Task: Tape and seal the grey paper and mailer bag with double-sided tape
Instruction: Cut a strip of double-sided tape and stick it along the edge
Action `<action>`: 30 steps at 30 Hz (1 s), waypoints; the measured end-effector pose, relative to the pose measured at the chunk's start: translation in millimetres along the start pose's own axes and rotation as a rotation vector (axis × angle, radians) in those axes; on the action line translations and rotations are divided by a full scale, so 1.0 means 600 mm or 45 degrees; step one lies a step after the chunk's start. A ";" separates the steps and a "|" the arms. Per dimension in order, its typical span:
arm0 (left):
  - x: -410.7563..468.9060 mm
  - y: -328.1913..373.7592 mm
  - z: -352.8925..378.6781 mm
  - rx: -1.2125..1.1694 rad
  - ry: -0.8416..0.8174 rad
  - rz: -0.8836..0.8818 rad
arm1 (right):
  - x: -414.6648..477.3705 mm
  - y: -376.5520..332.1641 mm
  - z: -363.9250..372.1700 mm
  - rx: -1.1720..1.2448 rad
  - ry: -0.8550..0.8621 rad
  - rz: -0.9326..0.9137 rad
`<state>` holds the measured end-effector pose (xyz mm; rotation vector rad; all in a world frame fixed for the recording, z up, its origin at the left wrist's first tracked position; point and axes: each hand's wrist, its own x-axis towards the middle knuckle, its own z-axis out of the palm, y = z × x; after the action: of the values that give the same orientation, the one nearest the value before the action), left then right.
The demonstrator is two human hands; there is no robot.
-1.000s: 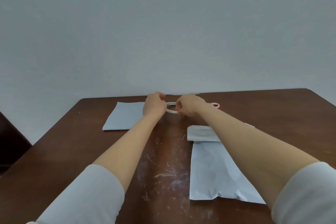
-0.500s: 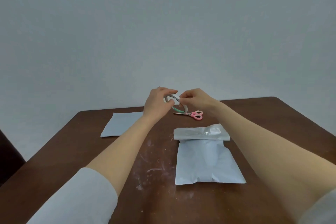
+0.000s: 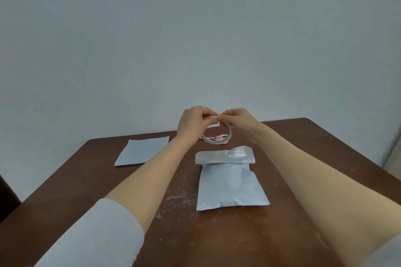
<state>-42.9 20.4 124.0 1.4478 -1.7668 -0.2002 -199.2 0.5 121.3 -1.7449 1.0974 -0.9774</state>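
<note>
A thin roll of double-sided tape (image 3: 229,136) is held upright in the air above the far middle of the table. My left hand (image 3: 192,124) grips its top left edge, and my right hand (image 3: 237,120) pinches the tape at the top of the roll. Below them lies the grey mailer bag (image 3: 230,188), with its top flap (image 3: 223,155) folded over. A flat sheet of grey paper (image 3: 142,150) lies to the left of my left forearm.
Pink-handled scissors (image 3: 221,137) lie on the brown table (image 3: 86,191) behind the roll, partly hidden by it. White scuff marks cover the table's middle. A pale wall stands just past the far edge.
Both hands lifted the tape roll off the table and tilted it upright; my right fingers moved to the top of the roll. The view shifted, showing more of the bag and scissors.
</note>
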 end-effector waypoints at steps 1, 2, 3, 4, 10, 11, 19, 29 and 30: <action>-0.001 0.003 -0.001 -0.053 0.005 -0.017 | -0.001 0.000 -0.002 0.026 0.020 0.013; -0.002 0.005 -0.003 -0.111 0.007 -0.040 | -0.001 0.000 -0.003 0.051 0.038 0.028; -0.002 0.006 -0.004 -0.165 0.005 -0.060 | -0.002 0.001 -0.005 0.075 0.046 0.041; -0.003 0.006 -0.006 -0.212 0.001 -0.080 | -0.003 0.003 -0.007 0.103 0.040 0.050; -0.010 -0.012 -0.007 -0.461 -0.001 -0.190 | -0.007 0.024 -0.015 0.335 -0.027 0.111; -0.012 -0.015 -0.006 -0.511 0.000 -0.209 | -0.008 0.027 -0.016 0.373 -0.035 0.125; -0.015 -0.029 -0.002 -0.798 0.043 -0.390 | -0.011 0.044 -0.025 0.585 -0.149 0.227; -0.016 -0.016 0.018 -0.363 -0.056 -0.104 | -0.001 0.044 -0.005 0.492 -0.048 0.219; -0.015 -0.011 0.017 -0.318 -0.041 -0.084 | 0.000 0.042 -0.005 0.477 -0.042 0.218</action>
<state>-44.9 22.2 108.9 1.3285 -1.6546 -0.4640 -209.2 -7.0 99.0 -1.3384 0.9536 -0.9727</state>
